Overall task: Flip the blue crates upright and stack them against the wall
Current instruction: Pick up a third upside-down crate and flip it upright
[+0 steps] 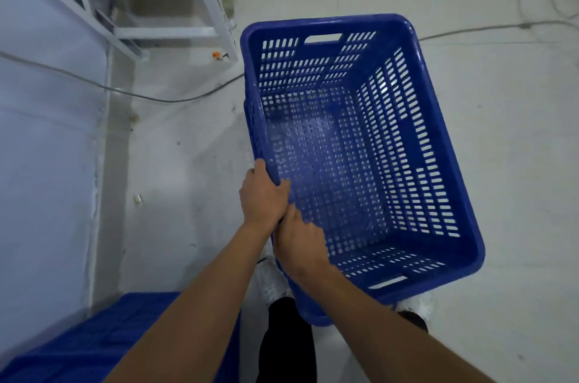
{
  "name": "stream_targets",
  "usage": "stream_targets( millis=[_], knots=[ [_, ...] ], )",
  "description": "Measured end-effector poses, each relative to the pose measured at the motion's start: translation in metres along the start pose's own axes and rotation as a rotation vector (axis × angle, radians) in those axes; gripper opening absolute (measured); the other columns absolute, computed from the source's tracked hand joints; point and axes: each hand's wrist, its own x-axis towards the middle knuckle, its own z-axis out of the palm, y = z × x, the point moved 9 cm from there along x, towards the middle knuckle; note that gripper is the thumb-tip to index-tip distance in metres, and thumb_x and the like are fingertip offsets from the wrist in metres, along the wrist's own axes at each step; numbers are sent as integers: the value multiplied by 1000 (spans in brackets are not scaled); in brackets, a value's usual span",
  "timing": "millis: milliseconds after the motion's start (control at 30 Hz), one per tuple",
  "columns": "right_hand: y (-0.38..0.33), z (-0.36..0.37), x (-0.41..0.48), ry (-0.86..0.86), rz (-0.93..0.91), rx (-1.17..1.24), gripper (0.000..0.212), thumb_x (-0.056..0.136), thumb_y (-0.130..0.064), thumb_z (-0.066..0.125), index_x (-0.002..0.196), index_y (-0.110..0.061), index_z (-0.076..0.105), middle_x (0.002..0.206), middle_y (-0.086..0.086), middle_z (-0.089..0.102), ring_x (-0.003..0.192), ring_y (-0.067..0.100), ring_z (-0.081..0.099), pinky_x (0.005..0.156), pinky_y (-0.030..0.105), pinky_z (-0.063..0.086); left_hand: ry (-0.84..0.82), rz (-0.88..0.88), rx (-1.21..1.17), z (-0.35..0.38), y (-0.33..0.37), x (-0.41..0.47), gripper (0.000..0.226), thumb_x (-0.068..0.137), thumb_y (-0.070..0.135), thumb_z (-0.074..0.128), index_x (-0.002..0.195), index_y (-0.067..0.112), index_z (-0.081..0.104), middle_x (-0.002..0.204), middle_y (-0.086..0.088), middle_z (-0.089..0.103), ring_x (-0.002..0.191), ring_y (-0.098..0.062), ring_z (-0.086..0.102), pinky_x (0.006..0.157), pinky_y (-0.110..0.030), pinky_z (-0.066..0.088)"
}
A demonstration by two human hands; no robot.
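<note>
A large blue perforated crate [416,144] is upright with its open top facing me, held above the pale floor. My left hand [263,194] grips the crate's left rim, fingers curled over the edge into the inside. Just below it, my right hand [297,241] grips the same left rim, fingers hooked over it. The two hands touch each other. A second blue crate [103,338] sits at the bottom left against the wall, partly hidden by my left forearm; whether it is upright cannot be told.
The pale wall [47,132] runs down the left side. A white metal shelf rack [163,6] stands at the upper left. A grey cable [125,89] trails across the floor behind the crate. My white shoes [272,285] stand beneath the crate.
</note>
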Motion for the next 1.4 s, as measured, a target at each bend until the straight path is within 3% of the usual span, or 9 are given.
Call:
stream_targets(
  millis=[200, 367, 533, 733, 933, 1100, 1200, 1267, 1400],
  knots=[
    [-15, 24, 22, 36, -62, -153, 31, 100, -17, 31, 123, -11, 52, 116, 4, 62, 93, 15, 65, 74, 27, 51, 15, -9, -15, 15, -31, 21, 32, 88, 19, 63, 117, 8, 56, 107, -12, 64, 92, -28, 62, 86, -46, 52],
    [-24, 44, 43, -115, -181, -174, 25, 102, -15, 36, 119, -5, 52, 115, 12, 61, 97, 22, 62, 79, 33, 48, 11, -52, -14, 19, -49, 36, 24, 88, 16, 63, 110, 7, 58, 104, -12, 66, 88, -26, 63, 79, -40, 54],
    [-2, 27, 54, -170, -218, -62, 29, 101, -27, 41, 120, -6, 45, 111, 11, 59, 86, 26, 63, 63, 35, 40, -20, -125, 36, 21, -57, 41, 21, 89, 13, 61, 106, 3, 55, 102, -14, 66, 86, -29, 63, 76, -42, 55],
    [122, -50, 91, -93, 33, -14, 19, 96, -14, 38, 112, -6, 42, 110, 14, 52, 74, 27, 47, 65, 36, 38, -138, -192, 81, 27, -55, 44, 28, 96, 18, 56, 121, 6, 47, 107, -15, 64, 83, -25, 60, 72, -38, 53],
    [251, -128, 102, 28, 205, 28, 21, 95, -28, 43, 104, -9, 41, 109, 14, 55, 85, 30, 51, 70, 37, 37, -175, -249, 194, 21, -51, 43, 41, 97, 27, 58, 132, 9, 46, 121, -15, 61, 103, -32, 63, 84, -42, 53],
    [321, -159, 102, 127, 314, -20, 41, 91, -24, 48, 126, -4, 43, 126, 14, 50, 104, 33, 54, 76, 39, 40, -167, -256, 226, 22, -52, 42, 40, 98, 29, 58, 130, 9, 46, 119, -14, 65, 100, -33, 65, 80, -42, 53],
    [340, -149, 100, 79, 378, 12, 52, 94, -25, 48, 141, -6, 35, 140, 14, 41, 117, 35, 52, 87, 45, 46, -137, -268, 223, 24, -52, 40, 40, 99, 29, 55, 132, 9, 45, 119, -14, 65, 92, -29, 65, 73, -37, 50],
    [341, -134, 99, 15, 378, 57, 54, 95, -24, 46, 145, -10, 31, 143, 13, 38, 116, 36, 53, 87, 45, 46, -116, -278, 208, 26, -51, 38, 39, 100, 29, 54, 132, 9, 44, 120, -14, 65, 88, -28, 63, 70, -36, 48],
    [342, -115, 96, 17, 438, 178, 54, 95, -20, 44, 147, -20, 29, 135, 12, 49, 105, 37, 59, 83, 43, 47, -109, -293, 213, 26, -49, 39, 40, 99, 28, 56, 132, 8, 44, 124, -14, 64, 100, -34, 66, 77, -39, 51]
  ],
)
